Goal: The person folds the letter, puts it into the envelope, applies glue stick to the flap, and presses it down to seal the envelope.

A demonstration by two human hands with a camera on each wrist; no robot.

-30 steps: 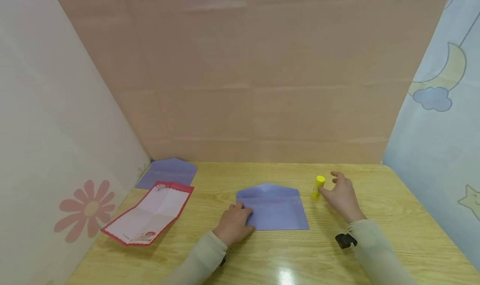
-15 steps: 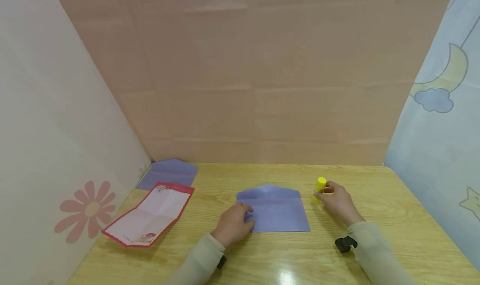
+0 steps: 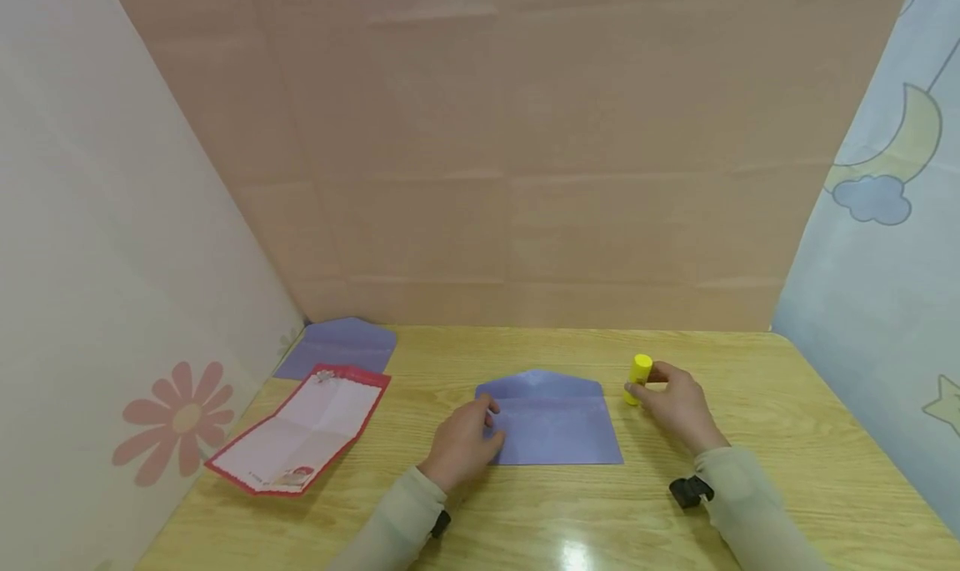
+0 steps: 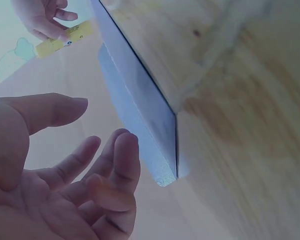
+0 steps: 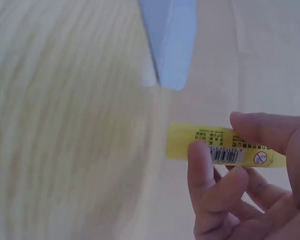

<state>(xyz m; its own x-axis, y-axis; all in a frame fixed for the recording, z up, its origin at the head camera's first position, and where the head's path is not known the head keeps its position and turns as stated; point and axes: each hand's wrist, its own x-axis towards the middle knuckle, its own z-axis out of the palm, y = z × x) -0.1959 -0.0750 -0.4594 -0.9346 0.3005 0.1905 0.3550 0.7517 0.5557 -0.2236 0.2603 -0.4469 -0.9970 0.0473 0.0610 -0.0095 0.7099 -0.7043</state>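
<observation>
A purple envelope (image 3: pixel 558 431) lies flat on the wooden table in the head view, its pointed flap opened away from me. Over its left edge hovers my left hand (image 3: pixel 459 444), fingers loosely bent; the left wrist view shows nothing between thumb and fingers, and the envelope (image 4: pixel 142 95) beyond the fingertips. To the right of the envelope, my right hand (image 3: pixel 681 408) pinches a yellow glue stick (image 3: pixel 641 368) that stands nearly upright. Printed text and a barcode show on the glue stick (image 5: pixel 182 142) in the right wrist view, between thumb and fingers.
At the left lies a creased white card with a red border (image 3: pixel 307 429). Behind it, in the back left corner, is another purple envelope (image 3: pixel 337 348). A brown paper-like wall (image 3: pixel 510 179) closes off the back, with printed walls on both sides.
My right hand has moved in to the glue stick and taken hold of it, tilting it slightly. The left hand's fingers have lifted off the envelope and curled a little.
</observation>
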